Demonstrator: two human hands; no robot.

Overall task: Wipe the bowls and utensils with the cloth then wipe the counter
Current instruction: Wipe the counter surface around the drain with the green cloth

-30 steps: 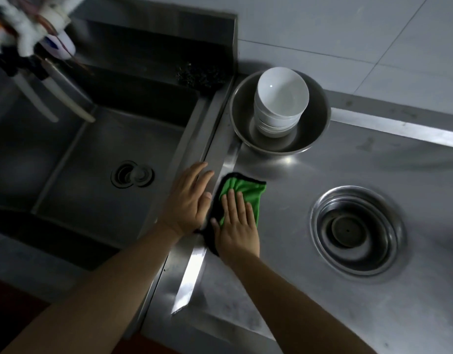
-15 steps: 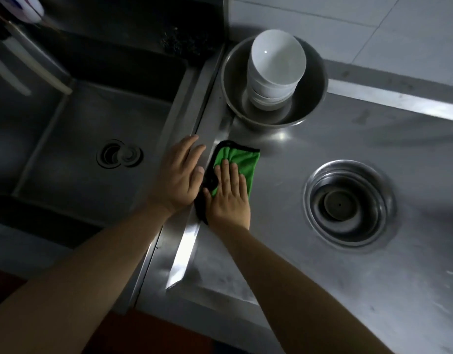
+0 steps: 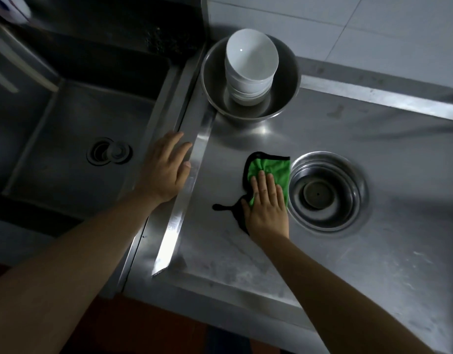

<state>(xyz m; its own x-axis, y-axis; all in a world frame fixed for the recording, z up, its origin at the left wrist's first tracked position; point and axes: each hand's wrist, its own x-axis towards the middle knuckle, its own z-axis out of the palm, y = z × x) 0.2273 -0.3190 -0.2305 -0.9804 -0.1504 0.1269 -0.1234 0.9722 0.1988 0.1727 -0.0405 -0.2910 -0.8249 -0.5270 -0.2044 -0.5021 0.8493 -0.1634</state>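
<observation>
Head cam: right hand is flat, fingers straight and together, pressing the green cloth onto the steel surface, round drain just right of it. Left hand lies flat with loose fingers on the sink ledge. White bowls sit stacked in a metal basin, beyond both hands.

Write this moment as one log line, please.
step: counter wipe | right hand: presses green cloth flat | left hand: rests on sink edge
</observation>
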